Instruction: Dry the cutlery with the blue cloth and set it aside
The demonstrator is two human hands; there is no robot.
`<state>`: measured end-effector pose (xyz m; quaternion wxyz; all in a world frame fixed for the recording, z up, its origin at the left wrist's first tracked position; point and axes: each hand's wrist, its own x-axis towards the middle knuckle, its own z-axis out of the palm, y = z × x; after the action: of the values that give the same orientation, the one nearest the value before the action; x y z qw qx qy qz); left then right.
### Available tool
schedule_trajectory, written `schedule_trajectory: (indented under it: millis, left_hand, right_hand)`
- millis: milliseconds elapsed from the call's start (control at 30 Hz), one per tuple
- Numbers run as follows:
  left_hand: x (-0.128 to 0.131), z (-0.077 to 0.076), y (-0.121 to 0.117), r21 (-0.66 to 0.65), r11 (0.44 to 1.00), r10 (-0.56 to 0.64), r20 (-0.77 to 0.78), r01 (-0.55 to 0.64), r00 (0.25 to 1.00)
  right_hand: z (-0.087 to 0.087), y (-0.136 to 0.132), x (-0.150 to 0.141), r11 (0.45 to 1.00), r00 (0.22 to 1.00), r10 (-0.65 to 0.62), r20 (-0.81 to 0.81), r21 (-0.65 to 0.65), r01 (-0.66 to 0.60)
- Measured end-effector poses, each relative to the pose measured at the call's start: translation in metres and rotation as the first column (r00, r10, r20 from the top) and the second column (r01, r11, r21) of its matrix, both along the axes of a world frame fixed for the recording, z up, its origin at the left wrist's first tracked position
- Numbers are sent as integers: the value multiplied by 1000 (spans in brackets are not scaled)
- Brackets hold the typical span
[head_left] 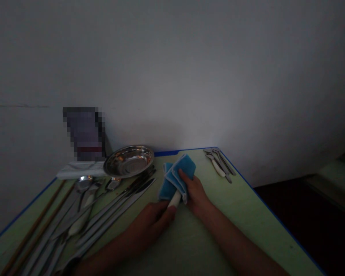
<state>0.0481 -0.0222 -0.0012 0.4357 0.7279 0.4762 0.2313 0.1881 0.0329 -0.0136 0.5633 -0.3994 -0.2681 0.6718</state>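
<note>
My left hand (158,216) is closed around the lower end of a white-handled utensil (174,199). The utensil's upper end is hidden inside a folded blue cloth (184,167) with a pale edge, so I cannot tell its kind. My right hand (194,191) is shut on that cloth, its thumb pressed against the front fold. Both hands are close together above the middle of the green table (218,214).
To the left lie several knives (123,209), spoons and ladles (84,182), and wooden chopsticks (36,226). A steel bowl (129,163) stands at the back near a white cloth (80,169) and a blurred upright object (84,132). Several utensils (218,166) lie at the back right, near the wall.
</note>
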Motion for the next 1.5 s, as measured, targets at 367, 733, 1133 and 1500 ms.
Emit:
schedule_trajectory:
  millis: [367,733,1133,1500]
  left_hand:
    - [-3,0,0,-52,998,-28,54,31,998]
    - [0,-4,-1,-187,980,101,164,-70,981]
    - [-3,1,-2,-44,997,-56,59,58,997]
    - [2,-6,0,-256,962,150,199,-96,969]
  right_hand:
    - [-14,7,1,989,987,-142,70,-27,145]
    - [-7,10,6,999,999,-35,-32,29,36]
    - [-11,11,4,992,993,-116,-27,-59,115]
    - [-4,4,14,951,948,290,-134,153,-270]
